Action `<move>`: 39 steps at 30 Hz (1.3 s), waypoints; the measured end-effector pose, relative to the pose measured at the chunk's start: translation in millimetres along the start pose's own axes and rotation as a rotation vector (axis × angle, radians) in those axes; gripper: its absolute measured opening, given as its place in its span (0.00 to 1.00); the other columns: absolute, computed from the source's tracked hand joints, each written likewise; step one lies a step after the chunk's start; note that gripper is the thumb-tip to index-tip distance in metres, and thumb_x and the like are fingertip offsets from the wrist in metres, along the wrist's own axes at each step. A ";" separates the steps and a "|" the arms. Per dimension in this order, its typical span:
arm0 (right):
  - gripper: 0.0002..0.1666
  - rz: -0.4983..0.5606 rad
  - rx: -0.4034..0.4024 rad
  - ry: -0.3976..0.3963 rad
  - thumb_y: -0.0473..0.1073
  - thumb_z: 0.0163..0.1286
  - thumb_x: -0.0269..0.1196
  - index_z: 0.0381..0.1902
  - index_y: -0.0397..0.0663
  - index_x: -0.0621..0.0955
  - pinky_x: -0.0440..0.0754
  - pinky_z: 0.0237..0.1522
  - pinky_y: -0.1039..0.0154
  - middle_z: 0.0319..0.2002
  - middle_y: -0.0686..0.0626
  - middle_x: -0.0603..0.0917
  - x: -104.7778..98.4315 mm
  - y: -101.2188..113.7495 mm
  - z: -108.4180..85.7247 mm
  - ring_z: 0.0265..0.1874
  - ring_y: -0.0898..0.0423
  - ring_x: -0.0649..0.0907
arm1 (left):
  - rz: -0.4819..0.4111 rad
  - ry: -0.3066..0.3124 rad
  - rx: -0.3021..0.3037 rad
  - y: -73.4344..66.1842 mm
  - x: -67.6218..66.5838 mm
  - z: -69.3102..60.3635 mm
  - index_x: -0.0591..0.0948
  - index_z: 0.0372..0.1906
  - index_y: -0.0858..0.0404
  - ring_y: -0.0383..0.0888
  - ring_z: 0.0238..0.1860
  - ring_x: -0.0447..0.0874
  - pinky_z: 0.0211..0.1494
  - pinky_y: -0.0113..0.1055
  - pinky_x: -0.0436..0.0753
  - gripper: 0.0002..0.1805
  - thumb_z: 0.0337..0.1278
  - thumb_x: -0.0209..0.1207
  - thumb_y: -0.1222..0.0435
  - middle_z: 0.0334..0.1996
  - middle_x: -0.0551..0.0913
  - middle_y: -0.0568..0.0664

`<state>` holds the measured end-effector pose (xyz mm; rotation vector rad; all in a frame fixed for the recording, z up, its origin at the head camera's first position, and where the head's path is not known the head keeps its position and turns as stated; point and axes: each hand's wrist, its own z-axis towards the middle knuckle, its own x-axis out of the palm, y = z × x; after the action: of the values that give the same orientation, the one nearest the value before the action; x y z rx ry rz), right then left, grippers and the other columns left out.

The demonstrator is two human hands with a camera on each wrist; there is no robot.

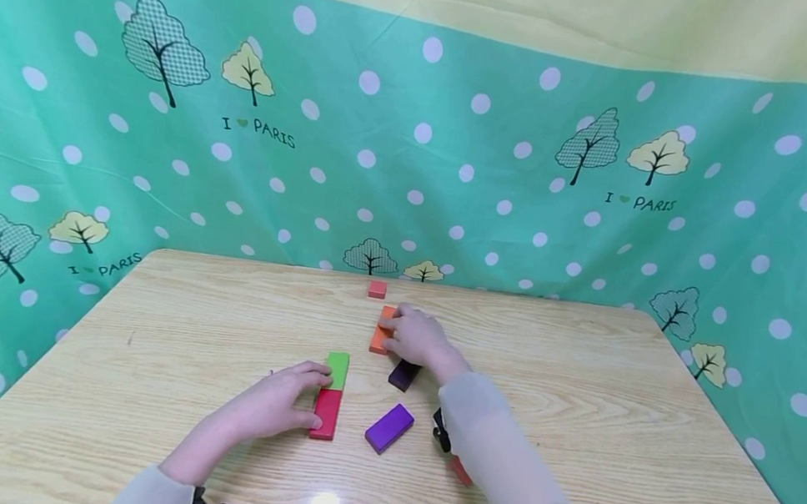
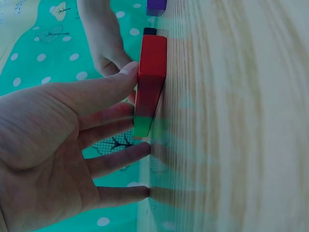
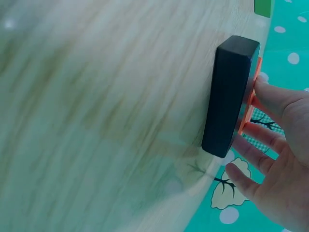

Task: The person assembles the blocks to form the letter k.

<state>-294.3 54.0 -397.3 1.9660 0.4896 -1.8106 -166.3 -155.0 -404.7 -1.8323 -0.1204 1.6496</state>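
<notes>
On the table a red block point(image 1: 327, 412) and a green block point(image 1: 337, 370) lie end to end. My left hand point(image 1: 291, 398) rests at their left side, thumb against the red block and fingers extended towards the green one, as the left wrist view shows. Farther off, my right hand point(image 1: 421, 338) pinches an orange block point(image 1: 379, 340) between thumb and fingers. Just nearer than that hand lies a black block point(image 3: 229, 96), partly covered by it in the head view. A purple block point(image 1: 389, 428) lies at a slant between the two arms.
A small pinkish-red block point(image 1: 377, 289) stands near the table's back edge. Another red block point(image 1: 461, 470) peeks out beneath the right forearm. Behind the wooden table point(image 1: 585, 375) hangs a green dotted cloth point(image 1: 459, 166).
</notes>
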 end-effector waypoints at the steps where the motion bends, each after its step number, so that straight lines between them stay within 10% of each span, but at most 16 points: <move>1: 0.24 -0.006 -0.004 0.000 0.53 0.65 0.56 0.60 0.61 0.73 0.76 0.48 0.54 0.54 0.49 0.71 0.1 0.9 0.4 0.50 0.51 0.75 | 0.002 0.001 -0.002 -0.1 0.0 0.1 0.75 0.54 0.66 0.55 0.60 0.68 0.62 0.50 0.69 0.28 0.44 0.66 0.62 0.58 0.72 0.54; 39: 0.26 -0.034 -0.027 0.003 0.56 0.65 0.55 0.61 0.64 0.71 0.76 0.48 0.56 0.55 0.52 0.71 3.7 24.3 8.5 0.50 0.54 0.75 | -0.004 0.006 -0.018 -1.3 -0.1 0.6 0.75 0.54 0.66 0.55 0.60 0.69 0.61 0.50 0.70 0.28 0.43 0.67 0.63 0.57 0.73 0.52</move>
<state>-288.5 28.8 -399.8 1.9540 0.5481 -1.8121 -166.4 -153.8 -404.0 -1.8499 -0.1370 1.6447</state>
